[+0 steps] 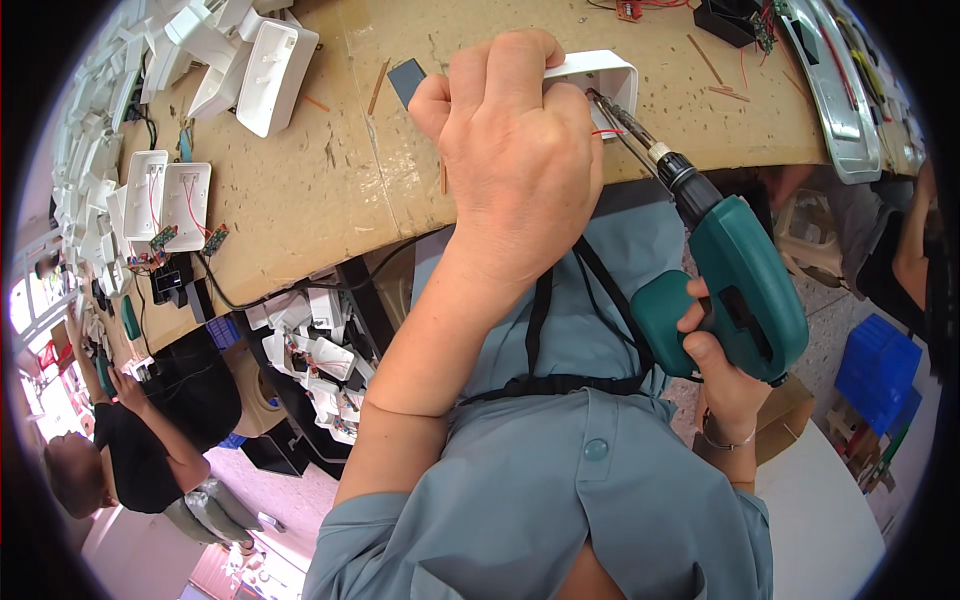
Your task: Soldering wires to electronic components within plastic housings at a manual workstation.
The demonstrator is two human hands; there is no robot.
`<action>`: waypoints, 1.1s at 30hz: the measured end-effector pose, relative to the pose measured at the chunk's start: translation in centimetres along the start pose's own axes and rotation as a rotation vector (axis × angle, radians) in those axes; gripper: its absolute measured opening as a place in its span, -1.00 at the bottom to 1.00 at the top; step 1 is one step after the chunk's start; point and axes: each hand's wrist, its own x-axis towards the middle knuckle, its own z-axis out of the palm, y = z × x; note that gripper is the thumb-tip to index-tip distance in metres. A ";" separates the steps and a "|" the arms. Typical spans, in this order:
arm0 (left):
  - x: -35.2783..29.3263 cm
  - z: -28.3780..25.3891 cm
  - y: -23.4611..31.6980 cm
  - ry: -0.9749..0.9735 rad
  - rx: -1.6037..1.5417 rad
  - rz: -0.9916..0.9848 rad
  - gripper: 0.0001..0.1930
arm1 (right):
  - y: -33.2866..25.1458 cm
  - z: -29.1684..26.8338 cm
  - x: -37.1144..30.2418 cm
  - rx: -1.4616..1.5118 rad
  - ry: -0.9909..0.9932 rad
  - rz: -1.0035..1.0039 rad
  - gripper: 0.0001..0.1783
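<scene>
My left hand is closed at the near edge of the table, fingers curled over a white plastic housing and largely hiding it. In my right hand is a green pistol-shaped soldering gun, gripped by its handle. Its thin metal tip points up and left into the housing's open side, close to my left fingers. A short red wire shows beside the tip. Just left of my left hand lies a dark grey rectangular piece. What my left fingertips pinch inside the housing is hidden.
Open white housings with red wires and circuit boards lie at the left table edge. Behind them is a heap of white housings. A grey tray stands far right, near a black box. A co-worker in black sits left.
</scene>
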 end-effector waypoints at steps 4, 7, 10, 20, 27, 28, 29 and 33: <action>0.0 0.0 0.0 0.003 -0.002 0.001 -0.92 | -0.1 -0.2 -0.1 -0.024 -0.026 -0.024 -0.36; 0.0 -0.1 0.1 -0.005 0.000 -0.001 -0.91 | -0.4 0.7 0.3 0.038 0.094 -0.082 -0.55; 0.0 -0.1 0.1 -0.012 0.003 -0.002 -0.92 | -0.4 0.5 0.3 0.007 0.082 -0.088 -0.55; -0.1 -0.1 0.1 -0.030 0.005 -0.005 -0.93 | -0.5 0.5 0.2 0.072 0.082 -0.075 -0.59; 0.0 -0.2 0.2 -0.033 0.012 -0.012 -0.93 | -0.4 0.5 0.1 0.044 0.071 -0.056 -0.62; 0.0 -0.2 0.2 -0.032 0.013 -0.012 -0.93 | -0.3 0.5 0.0 0.028 0.069 -0.057 -0.63; 0.0 -0.2 0.2 -0.031 0.012 -0.013 -0.93 | -0.1 0.1 -0.1 0.027 0.070 -0.057 -0.63; 0.0 -0.2 0.3 -0.029 0.004 -0.014 -0.92 | 0.4 -0.8 -0.4 -0.074 -0.077 -0.083 -0.35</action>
